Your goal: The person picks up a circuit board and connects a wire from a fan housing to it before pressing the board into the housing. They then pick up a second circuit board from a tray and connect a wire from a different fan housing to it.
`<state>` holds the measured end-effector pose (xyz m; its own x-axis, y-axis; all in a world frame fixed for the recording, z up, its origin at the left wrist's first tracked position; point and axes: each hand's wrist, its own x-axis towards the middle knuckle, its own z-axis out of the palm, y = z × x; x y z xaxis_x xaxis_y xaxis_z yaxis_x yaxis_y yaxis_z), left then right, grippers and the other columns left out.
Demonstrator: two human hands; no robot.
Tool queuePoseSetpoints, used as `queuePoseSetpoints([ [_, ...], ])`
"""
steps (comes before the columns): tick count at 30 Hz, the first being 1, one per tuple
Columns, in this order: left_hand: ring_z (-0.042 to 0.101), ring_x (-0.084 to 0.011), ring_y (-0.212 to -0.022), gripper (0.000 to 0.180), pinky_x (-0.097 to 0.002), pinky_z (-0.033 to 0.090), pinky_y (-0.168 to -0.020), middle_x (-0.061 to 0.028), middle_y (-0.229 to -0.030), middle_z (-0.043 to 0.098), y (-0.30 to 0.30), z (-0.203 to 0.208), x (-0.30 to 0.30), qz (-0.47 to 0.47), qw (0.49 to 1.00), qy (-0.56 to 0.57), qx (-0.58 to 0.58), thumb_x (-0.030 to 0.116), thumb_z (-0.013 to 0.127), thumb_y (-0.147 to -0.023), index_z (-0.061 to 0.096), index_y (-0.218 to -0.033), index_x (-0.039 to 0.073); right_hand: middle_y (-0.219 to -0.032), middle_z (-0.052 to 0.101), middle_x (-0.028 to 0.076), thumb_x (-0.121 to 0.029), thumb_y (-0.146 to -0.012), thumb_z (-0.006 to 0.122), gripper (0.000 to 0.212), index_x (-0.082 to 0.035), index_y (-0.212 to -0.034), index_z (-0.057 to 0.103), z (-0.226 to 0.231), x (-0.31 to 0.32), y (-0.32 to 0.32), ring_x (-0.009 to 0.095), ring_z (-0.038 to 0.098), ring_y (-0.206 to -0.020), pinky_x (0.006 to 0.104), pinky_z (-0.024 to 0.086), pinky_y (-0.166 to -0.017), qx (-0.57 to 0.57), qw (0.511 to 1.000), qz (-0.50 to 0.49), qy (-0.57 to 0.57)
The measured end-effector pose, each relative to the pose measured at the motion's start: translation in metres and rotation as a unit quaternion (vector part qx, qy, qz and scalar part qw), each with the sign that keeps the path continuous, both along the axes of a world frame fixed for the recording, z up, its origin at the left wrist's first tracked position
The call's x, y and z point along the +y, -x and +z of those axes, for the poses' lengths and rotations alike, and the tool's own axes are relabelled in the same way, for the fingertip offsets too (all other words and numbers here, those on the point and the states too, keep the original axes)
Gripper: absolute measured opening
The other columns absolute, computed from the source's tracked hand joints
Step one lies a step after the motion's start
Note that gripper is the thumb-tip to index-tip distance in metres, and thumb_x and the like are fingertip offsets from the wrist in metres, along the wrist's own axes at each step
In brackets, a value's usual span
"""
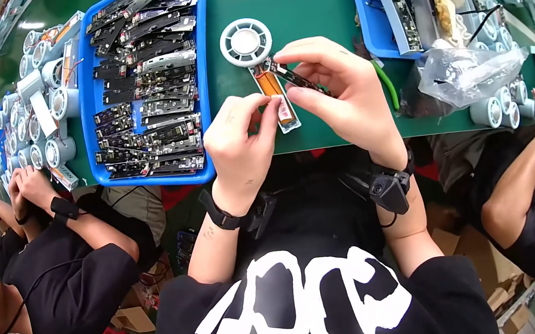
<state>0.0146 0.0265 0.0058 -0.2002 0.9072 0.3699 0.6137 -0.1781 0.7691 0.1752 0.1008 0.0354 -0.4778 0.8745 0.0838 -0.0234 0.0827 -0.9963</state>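
Observation:
A light-blue handheld fan (245, 42) with a round grille lies on the green table in front of me, its handle pointing towards me. The handle is uncovered, and an orange battery (268, 85) shows inside it, with thin wires near the fan head. My right hand (346, 85) grips a narrow black circuit board (297, 79) between thumb and fingers, tilted over the right side of the handle. My left hand (237, 129) is closed in a pinch at the battery's lower part, beside a small white label. What its fingertips hold is too small to make out.
A blue tray (205, 42) full of black circuit boards stands at left, with many fan bodies (57, 150) beyond it. At right are a smaller blue tray (371, 41), a clear plastic bag (462, 75) and a green-handled tool (386, 83). Co-workers sit on both sides.

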Motion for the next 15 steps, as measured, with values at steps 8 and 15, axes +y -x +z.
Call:
queuePoseSetpoints([
  [8,0.060,-0.0237,-0.058,0.019,-0.0351,0.046,-0.051,-0.0070,-0.071,0.060,-0.009,-0.011,0.026,0.074,0.984,-0.068,0.148,0.006,0.077,-0.082,0.071,-0.100,0.006,-0.111,0.067,0.006,0.006,-0.086,0.067,0.036,0.000,-0.122,0.066,0.019,0.034,0.014,0.011,0.065,-0.090,0.0242,0.054,-0.082,-0.115,0.985,0.035,-0.123],
  [15,0.062,-0.0260,-0.062,0.019,-0.0362,0.049,-0.055,-0.0077,-0.073,0.061,-0.003,-0.018,0.026,0.040,0.990,-0.075,0.110,0.001,0.075,-0.079,0.070,-0.096,0.007,-0.105,0.070,0.006,0.003,-0.088,0.067,0.032,0.003,-0.120,0.065,0.012,0.036,0.006,0.010,0.066,-0.090,0.0225,0.054,-0.077,-0.067,0.998,0.013,0.004],
])
